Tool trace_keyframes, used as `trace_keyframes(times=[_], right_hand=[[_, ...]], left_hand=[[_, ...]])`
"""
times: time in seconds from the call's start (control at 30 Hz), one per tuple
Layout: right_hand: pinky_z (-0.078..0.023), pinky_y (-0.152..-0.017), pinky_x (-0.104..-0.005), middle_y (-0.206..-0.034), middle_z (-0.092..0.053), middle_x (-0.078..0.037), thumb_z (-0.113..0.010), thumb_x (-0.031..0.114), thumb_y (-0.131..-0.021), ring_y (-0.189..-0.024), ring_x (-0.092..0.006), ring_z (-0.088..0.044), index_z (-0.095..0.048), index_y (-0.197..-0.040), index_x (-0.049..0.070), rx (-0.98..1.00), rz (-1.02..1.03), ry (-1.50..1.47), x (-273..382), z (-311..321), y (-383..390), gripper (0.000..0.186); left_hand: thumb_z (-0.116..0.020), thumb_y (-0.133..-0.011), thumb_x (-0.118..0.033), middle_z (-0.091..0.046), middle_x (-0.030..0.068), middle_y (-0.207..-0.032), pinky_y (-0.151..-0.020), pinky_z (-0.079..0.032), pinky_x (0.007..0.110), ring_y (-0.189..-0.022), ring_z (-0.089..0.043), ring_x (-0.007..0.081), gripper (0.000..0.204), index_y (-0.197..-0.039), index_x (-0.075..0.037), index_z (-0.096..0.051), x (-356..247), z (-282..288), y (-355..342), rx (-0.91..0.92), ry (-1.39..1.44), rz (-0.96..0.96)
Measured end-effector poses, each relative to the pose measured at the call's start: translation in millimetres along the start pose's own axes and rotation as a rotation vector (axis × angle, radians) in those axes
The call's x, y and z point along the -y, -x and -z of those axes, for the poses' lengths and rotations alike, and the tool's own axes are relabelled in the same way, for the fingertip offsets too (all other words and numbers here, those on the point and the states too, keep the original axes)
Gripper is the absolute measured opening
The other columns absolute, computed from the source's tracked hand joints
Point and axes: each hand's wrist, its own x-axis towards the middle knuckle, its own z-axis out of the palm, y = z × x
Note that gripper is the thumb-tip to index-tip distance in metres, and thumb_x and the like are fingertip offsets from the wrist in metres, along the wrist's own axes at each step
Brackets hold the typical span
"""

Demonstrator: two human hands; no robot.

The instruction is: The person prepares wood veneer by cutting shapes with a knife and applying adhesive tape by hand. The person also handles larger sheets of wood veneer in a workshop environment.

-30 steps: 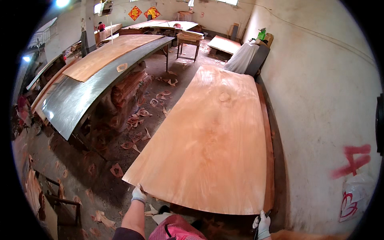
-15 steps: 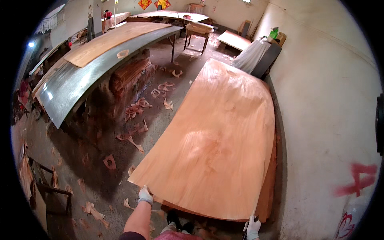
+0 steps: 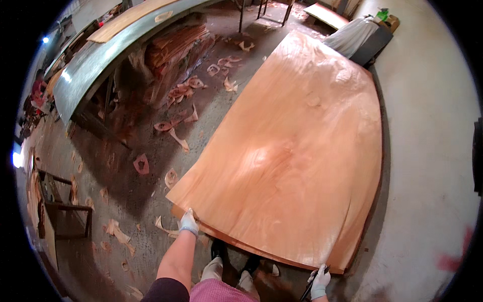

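Note:
A large, thin, tan wood veneer sheet (image 3: 282,161) lies in front of me, rippled toward its far end. Further sheets (image 3: 347,251) show beneath it along the right side and the near edge. My left hand (image 3: 189,222), in a pale glove, is closed on the near edge close to the left corner. At the near right corner my right hand (image 3: 320,282), also gloved, pinches the veneer's edge. A slim dark tool (image 3: 306,292) sticks out of that same hand; its kind is not clear.
A long metal-topped table (image 3: 95,63) stands at left, with stacked veneer (image 3: 176,43) under it. Torn veneer scraps (image 3: 183,90) litter the floor. The wall (image 3: 427,151) runs close along the right. A covered dark box (image 3: 372,45) sits beyond the sheets.
My view has tilted downward. The near left corner of the top sheet has shifted, and more of the sheets below shows there. Both hands stay on the near edge.

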Motion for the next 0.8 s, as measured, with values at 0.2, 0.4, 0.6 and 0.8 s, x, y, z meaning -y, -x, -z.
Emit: trace_keyframes(times=[0.2, 0.4, 0.6, 0.8], right_hand=[[-0.047, -0.042, -0.0294, -0.075, -0.062, -0.008, -0.048, 0.034, -0.102, -0.047, -0.0159, -0.053, -0.052, -0.109, 0.009, 0.086, -0.008, -0.03, -49.4, -6.5, -27.0, 0.027], [-0.048, -0.047, -0.03, -0.076, -0.058, -0.006, -0.05, 0.039, -0.101, -0.054, -0.0138, -0.052, -0.05, -0.108, 0.009, 0.115, -0.113, -0.05, -74.7, -28.3, -45.5, 0.031], [-0.047, -0.05, -0.0292, -0.077, -0.056, -0.004, -0.052, 0.039, -0.1, -0.057, -0.0128, -0.051, -0.05, -0.107, 0.011, 0.14, -0.163, -0.051, -94.4, -25.8, -53.0, 0.029], [-0.046, -0.051, -0.0303, -0.075, -0.055, -0.003, -0.051, 0.037, -0.101, -0.058, -0.0135, -0.051, -0.05, -0.11, 0.012, 0.076, -0.204, -0.001, -129.1, -6.7, -48.1, 0.027]], left_hand=[[-0.057, -0.096, -0.039, -0.058, 0.0029, -0.085, -0.062, -0.048, 0.036, -0.066, -0.052, 0.0165, 0.029, -0.105, -0.012, -0.059, 61.4, 34.8, -51.8, 0.146, -0.049, 0.245], [-0.059, -0.096, -0.033, -0.061, 0.004, -0.097, -0.064, -0.052, 0.032, -0.072, -0.055, 0.0151, 0.028, -0.113, -0.011, -0.058, 102.2, 28.0, -65.7, -0.074, -0.033, 0.171], [-0.059, -0.095, -0.024, -0.065, 0.0078, -0.089, -0.066, -0.05, 0.029, -0.079, -0.06, 0.0165, 0.022, -0.104, -0.005, -0.063, 99.2, 40.9, -81.5, -0.079, -0.443, -0.053], [-0.068, -0.089, -0.018, -0.069, 0.0111, -0.101, -0.083, -0.048, 0.035, -0.089, -0.062, 0.0204, 0.027, -0.106, 0.004, -0.066, 102.5, 71.8, -105.0, -0.17, -0.371, 0.033]])
